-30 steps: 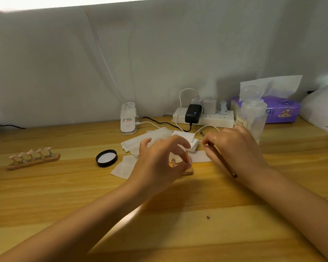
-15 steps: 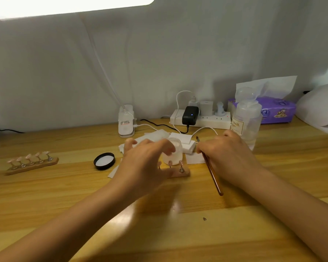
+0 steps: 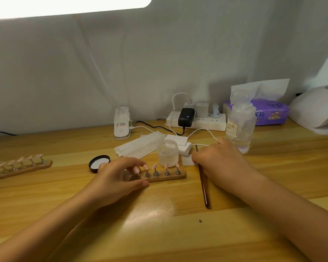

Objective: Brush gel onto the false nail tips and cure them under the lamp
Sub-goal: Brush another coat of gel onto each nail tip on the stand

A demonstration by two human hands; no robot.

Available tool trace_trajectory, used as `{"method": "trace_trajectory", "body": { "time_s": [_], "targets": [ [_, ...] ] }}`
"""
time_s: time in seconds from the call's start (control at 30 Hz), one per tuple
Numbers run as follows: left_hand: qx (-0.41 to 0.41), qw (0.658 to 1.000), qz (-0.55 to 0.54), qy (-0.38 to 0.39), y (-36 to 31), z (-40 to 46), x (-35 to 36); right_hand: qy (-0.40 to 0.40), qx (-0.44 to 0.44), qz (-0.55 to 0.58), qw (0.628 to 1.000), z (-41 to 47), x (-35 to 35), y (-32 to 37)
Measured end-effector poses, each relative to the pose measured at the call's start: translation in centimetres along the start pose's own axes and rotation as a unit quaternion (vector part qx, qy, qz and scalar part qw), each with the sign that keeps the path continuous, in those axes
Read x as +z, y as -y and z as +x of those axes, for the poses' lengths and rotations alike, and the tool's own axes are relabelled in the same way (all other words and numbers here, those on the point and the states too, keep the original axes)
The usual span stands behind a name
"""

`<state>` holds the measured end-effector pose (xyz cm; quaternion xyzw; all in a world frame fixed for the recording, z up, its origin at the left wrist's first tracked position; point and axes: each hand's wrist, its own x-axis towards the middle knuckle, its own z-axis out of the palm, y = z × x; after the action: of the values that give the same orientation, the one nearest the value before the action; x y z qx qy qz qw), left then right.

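A wooden strip [image 3: 170, 177] with several pink nail tips [image 3: 166, 165] on metal stands lies at the desk's middle. My left hand [image 3: 117, 178] grips its left end, thumb in front and fingers over the leftmost stands. My right hand [image 3: 220, 163] holds a brown gel brush [image 3: 204, 188], handle pointing toward me and bristle end up behind the fingers. An open frosted gel jar [image 3: 168, 155] stands just behind the strip, its black lid [image 3: 98, 163] to the left. The white curing lamp [image 3: 318, 112] sits at the far right edge.
A second wooden strip of nail tips [image 3: 24, 167] lies at the left. White wipes [image 3: 140, 143], a power strip [image 3: 197, 122] with plugs and cables, a clear liquid bottle [image 3: 240, 125] and a purple tissue pack [image 3: 269, 112] crowd the back of the wooden desk [image 3: 159, 224].
My left hand has drawn back to the left off the strip, uncovering the row of tips and the jar. My right hand with the brush has lowered beside the strip.
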<state>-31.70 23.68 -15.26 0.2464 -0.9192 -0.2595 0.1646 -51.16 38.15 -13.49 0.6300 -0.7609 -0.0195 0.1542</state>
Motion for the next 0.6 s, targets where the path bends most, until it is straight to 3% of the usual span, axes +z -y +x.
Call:
{"method": "trace_trajectory", "body": {
  "time_s": [0.2, 0.43, 0.5, 0.6],
  "targets": [
    [0.029, 0.999, -0.019, 0.001, 0.1, 0.5, -0.3, 0.01, -0.01, 0.005, 1.0, 0.0, -0.1, -0.3],
    [0.043, 0.995, -0.063, -0.064, 0.2, -0.4, -0.8, 0.032, -0.007, 0.013, 0.999, 0.1, -1.1, -0.8],
    [0.055, 0.993, -0.065, -0.076, 0.0, -1.0, -0.9, 0.057, -0.001, 0.051, 0.997, -0.1, -2.0, -1.2],
    [0.089, 0.991, -0.06, -0.082, -1.3, -1.5, -1.2, 0.131, -0.004, 0.193, 0.972, -0.6, -3.7, -2.1]
  ]
}}
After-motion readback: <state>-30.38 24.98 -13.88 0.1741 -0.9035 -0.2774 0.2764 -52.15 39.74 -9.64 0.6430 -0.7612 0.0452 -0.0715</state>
